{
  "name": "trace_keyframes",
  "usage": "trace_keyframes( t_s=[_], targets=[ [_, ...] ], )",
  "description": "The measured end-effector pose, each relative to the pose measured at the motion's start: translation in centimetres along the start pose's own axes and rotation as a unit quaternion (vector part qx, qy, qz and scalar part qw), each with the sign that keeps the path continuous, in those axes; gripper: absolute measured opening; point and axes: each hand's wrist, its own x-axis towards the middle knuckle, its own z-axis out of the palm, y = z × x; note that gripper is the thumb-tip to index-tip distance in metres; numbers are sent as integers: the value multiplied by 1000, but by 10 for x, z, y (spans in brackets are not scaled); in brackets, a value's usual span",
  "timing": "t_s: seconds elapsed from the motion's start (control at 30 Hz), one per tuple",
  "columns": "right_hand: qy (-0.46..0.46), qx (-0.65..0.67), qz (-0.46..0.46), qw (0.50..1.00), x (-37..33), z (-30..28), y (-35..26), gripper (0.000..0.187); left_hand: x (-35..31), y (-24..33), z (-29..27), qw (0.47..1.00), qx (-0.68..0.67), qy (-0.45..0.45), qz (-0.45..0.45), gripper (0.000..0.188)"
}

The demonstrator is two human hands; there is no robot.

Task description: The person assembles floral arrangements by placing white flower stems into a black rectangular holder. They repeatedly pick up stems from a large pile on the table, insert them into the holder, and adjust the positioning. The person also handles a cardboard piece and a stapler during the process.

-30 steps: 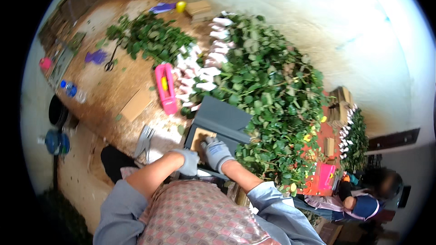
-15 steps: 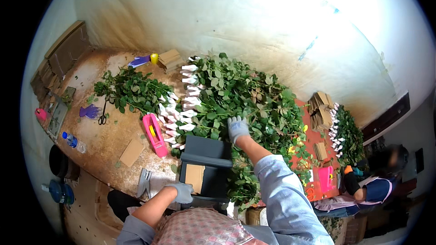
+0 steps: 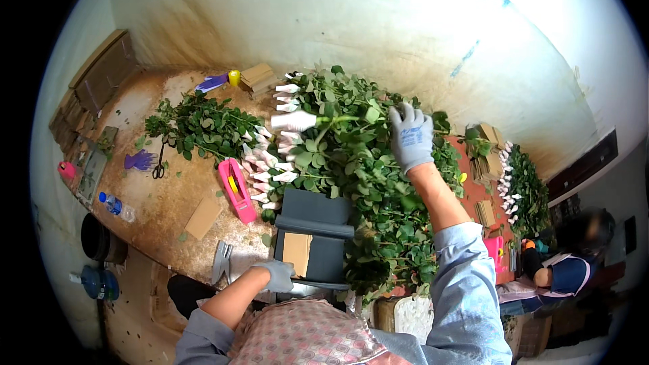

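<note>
My right hand [image 3: 411, 136], in a grey glove, is closed round the stem of a rose above the leafy pile. The rose's head, in a white sleeve [image 3: 294, 120], points left, and leaves stick out on the hand's other side. Beneath lies a big heap of leafy rose stems [image 3: 372, 169] with white-sleeved heads along its left side. My left hand [image 3: 277, 275], also grey-gloved, has its fingers curled at the lower corner of a cardboard sheet [image 3: 296, 251]. That sheet lies in a black folding stand [image 3: 324, 257] in front of me; some fingertips are hidden.
Left of the stand are a pink tape dispenser [image 3: 236, 190], another cardboard piece [image 3: 203, 217] and a grey metal tool [image 3: 221, 261]. Farther left lie a smaller rose bunch [image 3: 203, 122], scissors [image 3: 159, 165] and a water bottle [image 3: 111, 203]. A co-worker [image 3: 564, 284] works at right.
My right hand has risen from the pile and moved right and away from me, now with one rose lifted in it. My left hand stays by the cardboard sheet.
</note>
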Motion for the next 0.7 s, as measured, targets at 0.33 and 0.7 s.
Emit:
trace_keyframes(
  t_s=[0.33,0.7],
  targets=[
    [-459,157,-138,864,-136,-114,-116,33,-5,-1,-2,999,-4,-32,15,53],
    [-557,101,-130,814,-197,-74,-176,23,-14,-3,2,1000,-21,6,7,56]
  ],
)
